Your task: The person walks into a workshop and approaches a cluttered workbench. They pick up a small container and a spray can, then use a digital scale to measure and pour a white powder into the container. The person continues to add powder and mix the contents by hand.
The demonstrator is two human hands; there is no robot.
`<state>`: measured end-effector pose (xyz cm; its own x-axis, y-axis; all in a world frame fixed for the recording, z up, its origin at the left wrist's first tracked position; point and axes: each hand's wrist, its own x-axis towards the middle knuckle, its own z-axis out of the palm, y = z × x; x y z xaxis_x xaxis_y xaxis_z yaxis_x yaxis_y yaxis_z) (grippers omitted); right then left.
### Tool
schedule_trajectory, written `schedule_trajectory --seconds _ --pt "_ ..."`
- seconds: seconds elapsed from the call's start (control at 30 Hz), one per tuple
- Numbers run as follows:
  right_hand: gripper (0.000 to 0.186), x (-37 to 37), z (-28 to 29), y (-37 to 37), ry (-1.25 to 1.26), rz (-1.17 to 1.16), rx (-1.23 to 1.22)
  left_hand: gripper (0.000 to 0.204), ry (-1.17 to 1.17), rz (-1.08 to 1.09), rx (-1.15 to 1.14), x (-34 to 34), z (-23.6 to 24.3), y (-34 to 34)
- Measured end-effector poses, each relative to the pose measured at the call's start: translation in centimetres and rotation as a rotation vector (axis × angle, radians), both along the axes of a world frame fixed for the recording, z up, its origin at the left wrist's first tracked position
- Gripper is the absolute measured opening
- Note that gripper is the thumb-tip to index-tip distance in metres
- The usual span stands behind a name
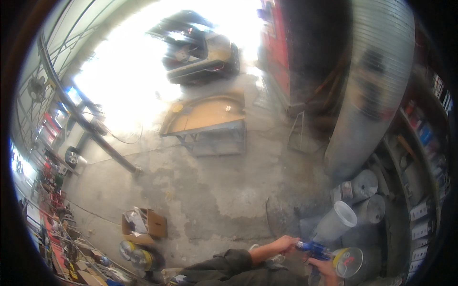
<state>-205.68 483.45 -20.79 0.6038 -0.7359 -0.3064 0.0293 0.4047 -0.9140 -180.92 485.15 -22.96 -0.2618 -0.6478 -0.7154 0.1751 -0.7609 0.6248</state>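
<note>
Low on the right, both arms in dark sleeves reach toward a blue, roughly cylindrical object (pixel 315 249) whose kind I cannot make out. My left hand (pixel 286 244) is closed at its left end. From below, my right hand (pixel 325 268) is at the same object, its fingers partly hidden, and I cannot tell how firmly it grips. Beside the right hand stands a round container with a yellow band (pixel 352 263), with something red showing at its top. A whitish tub (pixel 336 221) sits just beyond the blue object.
Grey drums (pixel 369 209) stand by the shelving (pixel 420 224) at right, below a large ribbed metal duct (pixel 377 81). A cardboard box (pixel 156 224) sits left on concrete. A low bench with a tan top (pixel 205 114) and a vehicle with its rear raised (pixel 202 57) are farther off.
</note>
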Motion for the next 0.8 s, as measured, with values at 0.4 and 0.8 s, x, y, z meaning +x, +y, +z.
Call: schedule_trajectory --seconds 0.4,0.8 --pt "0.038 -5.7 -6.3 -2.2 0.516 -0.338 0.173 0.040 -1.216 -0.219 -0.702 13.2 -7.9 6.2" --pt "0.019 -10.9 -6.7 -6.5 0.585 -0.830 0.237 0.049 -0.631 0.054 0.255 29.6 -17.7 34.6"
